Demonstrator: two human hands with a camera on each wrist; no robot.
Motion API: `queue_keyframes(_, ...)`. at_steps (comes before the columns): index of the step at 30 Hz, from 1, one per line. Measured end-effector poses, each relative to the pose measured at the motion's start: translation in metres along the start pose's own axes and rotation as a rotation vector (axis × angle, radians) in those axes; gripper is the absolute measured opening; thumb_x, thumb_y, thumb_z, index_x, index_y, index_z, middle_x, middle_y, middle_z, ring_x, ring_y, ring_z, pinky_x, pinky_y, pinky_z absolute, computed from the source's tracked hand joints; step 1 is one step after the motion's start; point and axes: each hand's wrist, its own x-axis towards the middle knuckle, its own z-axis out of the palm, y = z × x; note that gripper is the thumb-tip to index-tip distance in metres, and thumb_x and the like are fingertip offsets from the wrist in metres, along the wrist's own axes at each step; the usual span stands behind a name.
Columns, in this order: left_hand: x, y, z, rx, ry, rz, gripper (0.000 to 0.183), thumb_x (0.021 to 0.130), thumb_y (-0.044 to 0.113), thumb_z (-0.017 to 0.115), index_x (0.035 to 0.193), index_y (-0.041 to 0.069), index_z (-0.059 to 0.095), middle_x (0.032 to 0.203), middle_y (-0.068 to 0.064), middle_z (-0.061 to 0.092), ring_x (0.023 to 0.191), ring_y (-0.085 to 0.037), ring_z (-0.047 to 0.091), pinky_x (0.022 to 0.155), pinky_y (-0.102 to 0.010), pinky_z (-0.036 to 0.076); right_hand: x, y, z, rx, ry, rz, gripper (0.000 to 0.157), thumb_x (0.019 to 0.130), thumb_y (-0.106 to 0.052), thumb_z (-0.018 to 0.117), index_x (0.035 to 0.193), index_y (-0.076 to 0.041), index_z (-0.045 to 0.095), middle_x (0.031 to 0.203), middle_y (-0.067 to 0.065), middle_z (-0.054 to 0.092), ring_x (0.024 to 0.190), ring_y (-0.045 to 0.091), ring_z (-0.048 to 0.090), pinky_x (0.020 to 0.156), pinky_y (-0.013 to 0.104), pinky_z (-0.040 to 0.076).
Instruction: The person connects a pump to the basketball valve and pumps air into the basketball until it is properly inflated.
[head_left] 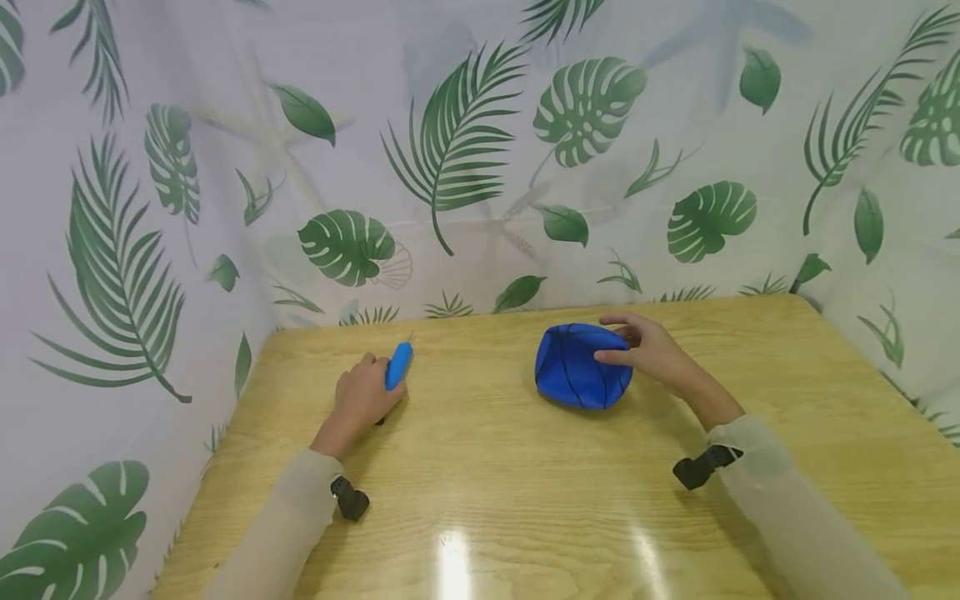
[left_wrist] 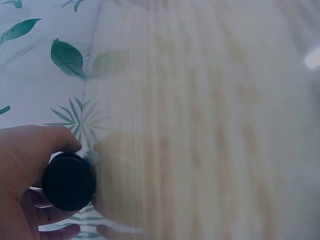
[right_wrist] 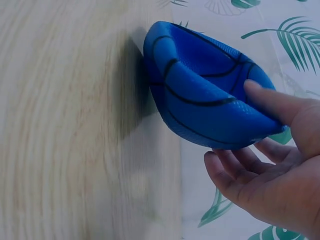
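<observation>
A small blue ball pump (head_left: 399,365) with a thin needle at its far tip is in my left hand (head_left: 365,396), on the left part of the table. In the left wrist view, the pump's round black end (left_wrist: 68,182) faces the camera, with thumb and fingers (left_wrist: 59,137) around it. Right of the middle sits a deflated blue basketball (head_left: 573,367) with black seams, caved in like a bowl. My right hand (head_left: 651,354) grips its right edge. In the right wrist view, the thumb (right_wrist: 270,100) lies inside the hollow and the other fingers are underneath.
The light wooden table (head_left: 480,467) reflects bright light near its front. A white curtain (head_left: 480,150) printed with green leaves stands behind the table and along both sides. Small black cameras (head_left: 349,498) are strapped to both wrists over pale sleeves.
</observation>
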Motion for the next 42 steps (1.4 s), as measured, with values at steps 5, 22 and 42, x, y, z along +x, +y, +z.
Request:
queue_keyframes(5, 0.001, 0.0, -0.002, -0.01, -0.013, -0.004, 0.049, 0.095, 0.03, 0.065, 0.128, -0.005, 0.063, 0.101, -0.018, 0.062, 0.08, -0.029, 0.061, 0.07, -0.044, 0.051, -0.003, -0.004, 0.001, -0.061, -0.032, -0.011, 0.067, 0.091, -0.033, 0.079, 0.145, -0.004, 0.051, 0.137, 0.023, 0.058, 0.119, 0.034, 0.058, 0.093, 0.036, 0.052)
queue_keyframes(22, 0.001, 0.003, -0.001, -0.07, -0.038, -0.033, 0.047, 0.094, 0.029, 0.065, 0.125, -0.007, 0.065, 0.104, -0.017, 0.061, 0.083, -0.028, 0.06, 0.074, -0.046, 0.053, -0.009, -0.004, 0.011, -0.155, 0.125, -0.115, 0.044, 0.098, -0.025, 0.07, 0.134, -0.001, 0.061, 0.134, 0.027, 0.061, 0.122, 0.045, 0.059, 0.099, 0.06, 0.052)
queue_keyframes(42, 0.0, 0.029, -0.02, -0.247, 0.032, -0.03, 0.046, 0.097, 0.032, 0.061, 0.129, -0.002, 0.062, 0.107, -0.014, 0.06, 0.088, -0.027, 0.06, 0.075, -0.042, 0.054, -0.007, -0.014, 0.004, 0.677, -0.086, 0.059, 0.028, 0.11, -0.027, 0.048, 0.113, -0.014, 0.072, 0.099, -0.011, 0.075, 0.093, 0.004, 0.072, 0.08, 0.021, 0.06)
